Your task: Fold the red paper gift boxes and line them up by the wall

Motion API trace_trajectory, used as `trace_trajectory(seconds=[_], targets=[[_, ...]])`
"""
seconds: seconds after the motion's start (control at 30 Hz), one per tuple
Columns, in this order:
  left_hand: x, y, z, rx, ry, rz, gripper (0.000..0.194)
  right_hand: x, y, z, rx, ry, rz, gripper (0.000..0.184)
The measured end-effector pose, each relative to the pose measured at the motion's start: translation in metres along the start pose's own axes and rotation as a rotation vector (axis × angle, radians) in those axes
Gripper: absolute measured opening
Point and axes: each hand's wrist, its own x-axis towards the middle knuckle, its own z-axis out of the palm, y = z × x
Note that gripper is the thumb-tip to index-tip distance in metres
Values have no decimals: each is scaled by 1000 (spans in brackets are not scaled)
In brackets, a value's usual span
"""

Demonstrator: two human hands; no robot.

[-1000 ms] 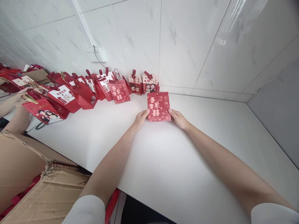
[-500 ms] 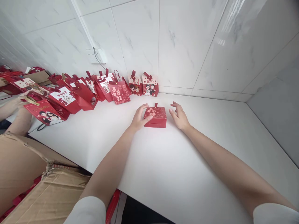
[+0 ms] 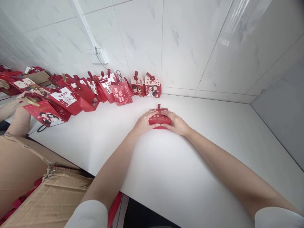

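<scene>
A small red gift box (image 3: 159, 116) with gold lettering lies flat on the white tabletop (image 3: 190, 164), its little handle pointing toward the wall. My left hand (image 3: 143, 123) grips its left side with fingers curled over the near edge. My right hand (image 3: 177, 123) grips the right side the same way, so both hands close around the box from the near side.
A row of red gift bags (image 3: 78, 91) and two small boxes with cartoon couples (image 3: 146, 85) lines the tiled wall. Another person's hands (image 3: 16, 101) handle a red bag at far left. An open cardboard carton (image 3: 35, 186) stands below the table's left edge.
The box was held upright a second ago, then laid flat while my hands let go. Now both hands have closed in on its sides again.
</scene>
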Motion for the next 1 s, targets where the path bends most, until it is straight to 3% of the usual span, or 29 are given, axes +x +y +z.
trace_trajectory(seconds=[0.83, 1.0], targets=[[3, 3, -1, -88, 0, 81, 43, 0, -3, -3, 16, -23, 44, 48], [2, -2, 4, -161, 37, 8, 44, 0, -4, -3, 35, -23, 37, 49]])
